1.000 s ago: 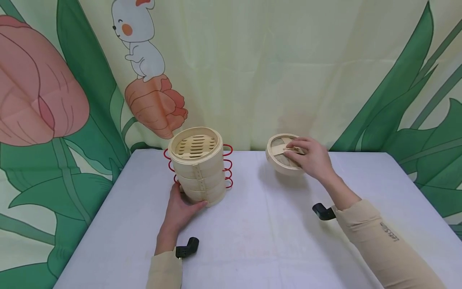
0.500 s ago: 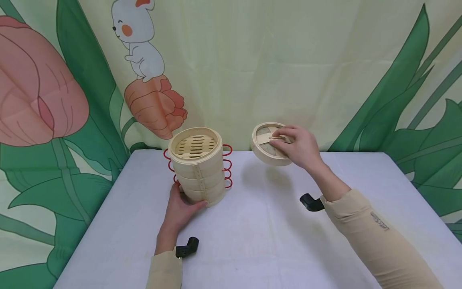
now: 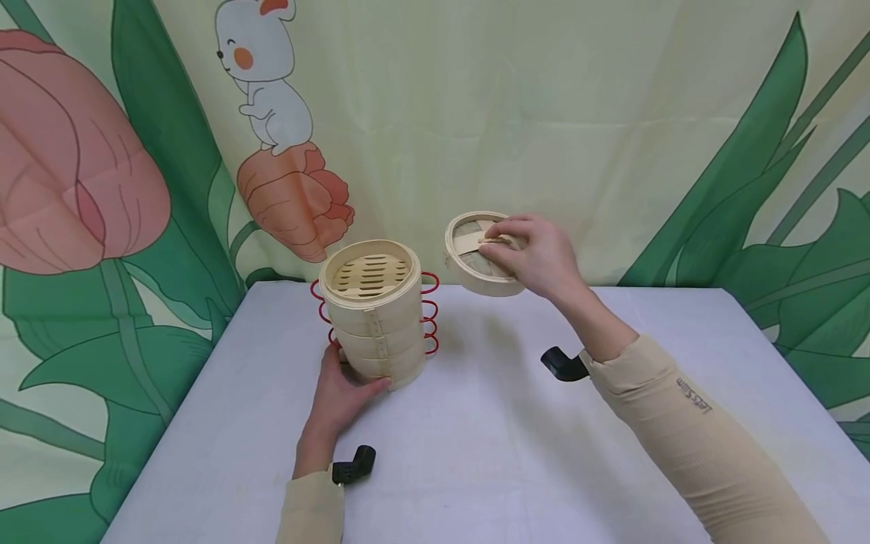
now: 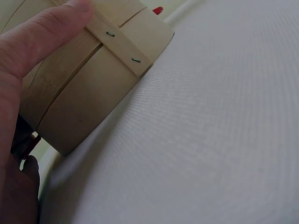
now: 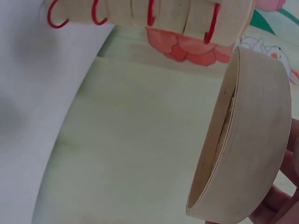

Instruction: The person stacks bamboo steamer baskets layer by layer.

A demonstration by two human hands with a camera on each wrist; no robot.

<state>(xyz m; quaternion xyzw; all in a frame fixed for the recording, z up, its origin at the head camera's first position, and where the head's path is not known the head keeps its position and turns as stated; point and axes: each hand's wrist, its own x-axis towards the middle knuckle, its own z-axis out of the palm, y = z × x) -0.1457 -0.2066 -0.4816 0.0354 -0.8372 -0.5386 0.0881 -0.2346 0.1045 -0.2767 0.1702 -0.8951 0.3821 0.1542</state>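
A stack of round bamboo steamer baskets [image 3: 381,325] stands on the white-covered table, with red loop handles down both sides. Its top basket shows a slotted floor. My left hand [image 3: 340,393] holds the stack low on its near left side; in the left wrist view the thumb [image 4: 51,28] lies across the bamboo wall. My right hand [image 3: 537,253] pinches the handle of the bamboo steamer lid [image 3: 469,261], which hangs in the air to the right of the stack. In the right wrist view the lid [image 5: 252,140] shows its hollow underside edge.
The table [image 3: 462,453] is covered with a white cloth. Behind it hangs a pale curtain [image 3: 578,151] printed with leaves, a tulip and a white animal. A black camera mount [image 3: 564,364] sticks out from each wrist.
My right hand has carried the lid up and to the left, closer to the stack. My left hand and the stack have kept their place.
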